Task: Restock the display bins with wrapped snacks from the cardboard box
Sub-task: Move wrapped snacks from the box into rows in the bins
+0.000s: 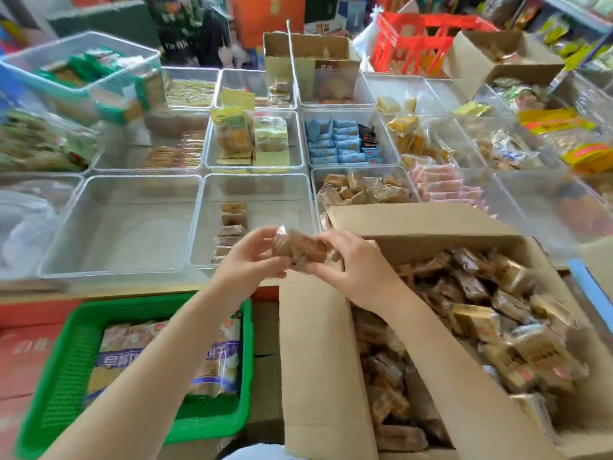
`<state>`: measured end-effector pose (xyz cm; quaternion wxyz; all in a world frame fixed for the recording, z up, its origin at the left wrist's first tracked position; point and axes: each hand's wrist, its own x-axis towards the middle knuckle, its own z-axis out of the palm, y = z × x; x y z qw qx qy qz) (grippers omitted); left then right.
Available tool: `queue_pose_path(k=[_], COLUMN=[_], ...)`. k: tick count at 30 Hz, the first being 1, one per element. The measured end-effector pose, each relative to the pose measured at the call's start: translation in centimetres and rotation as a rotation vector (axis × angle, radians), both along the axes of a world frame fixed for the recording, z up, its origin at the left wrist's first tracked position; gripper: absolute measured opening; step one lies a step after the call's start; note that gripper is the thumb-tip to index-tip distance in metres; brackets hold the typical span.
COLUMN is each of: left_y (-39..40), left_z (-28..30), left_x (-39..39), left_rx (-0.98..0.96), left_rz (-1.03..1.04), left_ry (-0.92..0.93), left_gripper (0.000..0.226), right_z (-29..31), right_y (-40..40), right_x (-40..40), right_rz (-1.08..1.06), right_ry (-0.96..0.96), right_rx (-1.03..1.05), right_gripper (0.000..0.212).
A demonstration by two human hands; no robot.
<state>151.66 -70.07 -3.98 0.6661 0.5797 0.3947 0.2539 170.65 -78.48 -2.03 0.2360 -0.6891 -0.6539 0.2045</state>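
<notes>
Both hands meet over the near edge of a clear display bin [298, 194]. My left hand [252, 257] and my right hand [351, 267] together hold a few brown wrapped snacks [300, 249], fingers curled round them. Inside that bin a short row of the same wrapped snacks [230, 227] stands along its left side. The open cardboard box [315, 343] at the lower right is full of several brown wrapped snacks [481, 310]; my right forearm crosses over it.
An empty clear bin [83, 227] lies to the left. Other clear bins behind hold blue packets [338, 141], yellow snacks [245, 137] and brown sweets [365, 190]. A green basket [66, 376] with bagged goods sits at the lower left. Further cardboard boxes [315, 61] and a red crate [414, 44] stand at the back.
</notes>
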Motion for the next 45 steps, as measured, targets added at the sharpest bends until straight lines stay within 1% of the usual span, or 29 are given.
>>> queue_pose_path(k=[2,4,6,8,9,11,13,15,16,18,19,25,27,29,32,35,37,40,42,45], left_y=[3.1,6.8,10.8,14.8,16.7,19.9,21.9,22.6,22.4,21.8,21.8,21.9,21.9,22.1,22.0,23.2,25.3,27.2,27.2,27.1], left_z=[-0.8,-2.7,-5.5,-8.8,-10.3,-13.1,-15.5,-17.6,-18.5,-19.6,-19.9,-20.2,-20.2,-20.5,-20.2,-19.6,-19.3,-19.4,-19.6,-19.7], left_x=[-2.4,-4.4,-6.2,-8.1,-8.9,-9.6,-9.5,-9.1,-9.0,-9.1,-9.1,-9.2,-9.1,-9.1,-9.0,-8.1,-7.1,-6.2,-6.2,-6.1], left_rx=[-0.001,0.049,0.147,0.236,0.266,0.312,0.342,0.355,0.345,0.315,0.316,0.348,0.351,0.344,0.322,0.323,0.346,0.366,0.365,0.378], left_rz=[-0.003,0.025,0.134,0.252,0.264,0.198,0.100,0.036,0.035,0.088,0.113,0.126,0.121,0.126,0.107,0.099,0.108,0.088,0.089,0.101], left_ry=[-0.009,0.054,0.220,0.469,0.577,0.726,0.811,0.834,0.813,0.748,0.746,0.838,0.856,0.858,0.854,0.905,0.946,0.948,0.944,0.944], left_gripper=[0.043,0.053,0.054,0.058,0.061,0.069,0.076,0.078,0.079,0.077,0.076,0.075,0.077,0.080,0.082,0.073,0.068,0.082,0.086,0.086], right_z=[-0.4,-1.4,-2.9,-4.9,-6.0,-8.3,-10.5,-12.3,-13.1,-14.7,-15.5,-19.4,-19.8,-19.7,-19.1,-18.9,-19.4,-20.7,-21.4,-21.4], right_y=[3.7,7.7,12.1,16.6,18.8,22.8,26.1,28.6,29.7,31.6,32.5,35.1,35.3,35.6,35.9,36.7,37.3,38.0,38.4,39.4], right_x=[-1.4,-2.9,-4.4,-5.4,-5.8,-6.4,-6.9,-7.3,-7.5,-7.7,-7.7,-7.1,-6.8,-6.3,-5.3,-4.5,-4.4,-4.5,-4.7,-5.1], right_rz=[0.034,0.024,-0.056,-0.154,-0.197,-0.269,-0.312,-0.324,-0.327,-0.336,-0.342,-0.354,-0.318,-0.235,-0.158,-0.110,-0.127,-0.143,-0.101,-0.001], right_ry=[0.028,0.036,0.010,-0.029,-0.048,-0.063,-0.072,-0.099,-0.119,-0.155,-0.166,-0.221,-0.229,-0.268,-0.300,-0.290,-0.282,-0.251,-0.254,-0.211], right_rx=[-0.049,-0.071,-0.068,-0.073,-0.086,-0.121,-0.146,-0.163,-0.171,-0.182,-0.188,-0.333,-0.380,-0.437,-0.514,-0.572,-0.591,-0.656,-0.640,-0.591], right_gripper=[0.037,0.032,0.030,0.026,0.024,0.021,0.022,0.021,0.020,0.018,0.016,0.020,0.022,0.024,0.022,0.025,0.028,0.029,0.032,0.041])
